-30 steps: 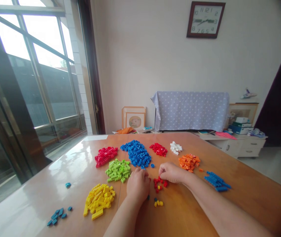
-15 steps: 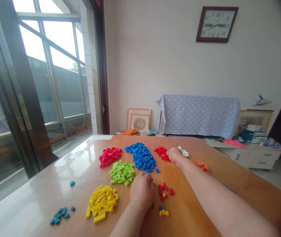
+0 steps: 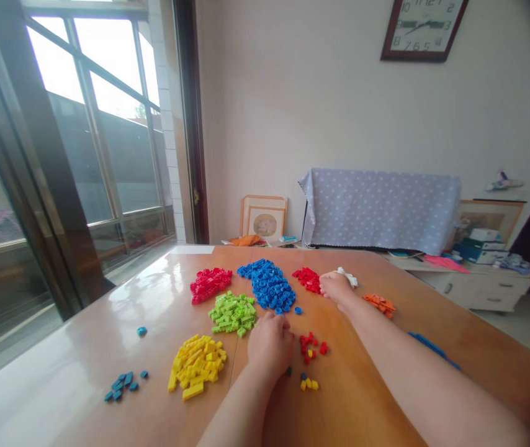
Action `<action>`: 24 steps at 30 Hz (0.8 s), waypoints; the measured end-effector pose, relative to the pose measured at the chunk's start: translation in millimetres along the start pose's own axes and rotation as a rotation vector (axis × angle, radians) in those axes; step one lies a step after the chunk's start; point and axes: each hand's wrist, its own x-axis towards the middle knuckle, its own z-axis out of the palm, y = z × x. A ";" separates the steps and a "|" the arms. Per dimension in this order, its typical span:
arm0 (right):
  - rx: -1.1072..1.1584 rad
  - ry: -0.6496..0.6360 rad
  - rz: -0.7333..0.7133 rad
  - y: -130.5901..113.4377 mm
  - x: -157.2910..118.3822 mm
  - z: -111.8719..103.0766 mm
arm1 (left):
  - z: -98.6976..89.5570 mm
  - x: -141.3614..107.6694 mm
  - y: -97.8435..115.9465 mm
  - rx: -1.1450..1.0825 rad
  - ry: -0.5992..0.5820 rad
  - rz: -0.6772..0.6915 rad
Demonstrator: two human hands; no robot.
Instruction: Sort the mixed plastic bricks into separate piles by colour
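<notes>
On the wooden table (image 3: 353, 372), my left hand (image 3: 270, 344) rests with its fingers curled in, just below the blue pile (image 3: 272, 288) and right of the lime-green pile (image 3: 233, 312). Whatever it may hold is hidden. My right hand (image 3: 337, 287) reaches to the right edge of a red pile (image 3: 306, 280), its fingers bent together; their contents are too small to make out. White pieces (image 3: 349, 277) lie just behind it. Loose red pieces (image 3: 323, 348) and a few yellow ones (image 3: 312, 385) are scattered between my forearms.
Yellow bricks (image 3: 197, 366), a crimson pile (image 3: 210, 283) and dark teal pieces (image 3: 120, 386) are on the left. Orange pieces (image 3: 380, 304) and a long blue piece (image 3: 434, 349) lie beyond my right forearm. A cloth-covered object (image 3: 381, 211) stands behind the table.
The view has tilted down slightly, so the clock and table sit higher in it. Both hands have stayed at nearly the same places on the table.
</notes>
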 end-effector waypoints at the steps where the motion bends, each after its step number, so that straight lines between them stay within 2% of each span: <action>1: 0.009 -0.010 0.008 1.8 -5.7 -0.6 | -0.1 0.4 -0.2 -0.003 -0.003 -0.002; 5: 0.020 -0.121 0.022 4.6 -35.8 -6.1 | -0.9 2.0 -1.0 -0.010 -0.020 -0.011; 10: -0.086 -0.384 0.005 8.9 -79.7 -21.4 | -2.0 2.5 -0.8 -0.040 -0.021 0.002; 14: -0.178 -0.539 -0.078 17.9 -102.6 -33.3 | -0.1 2.0 0.0 -0.053 -0.020 0.024; 18: -0.188 -0.607 -0.140 24.5 -110.6 -37.3 | -0.4 0.5 3.0 -0.045 -0.031 0.041; 24: -0.302 -0.594 -0.252 24.0 -113.4 -35.8 | -6.4 -2.2 9.4 -0.063 -0.053 0.048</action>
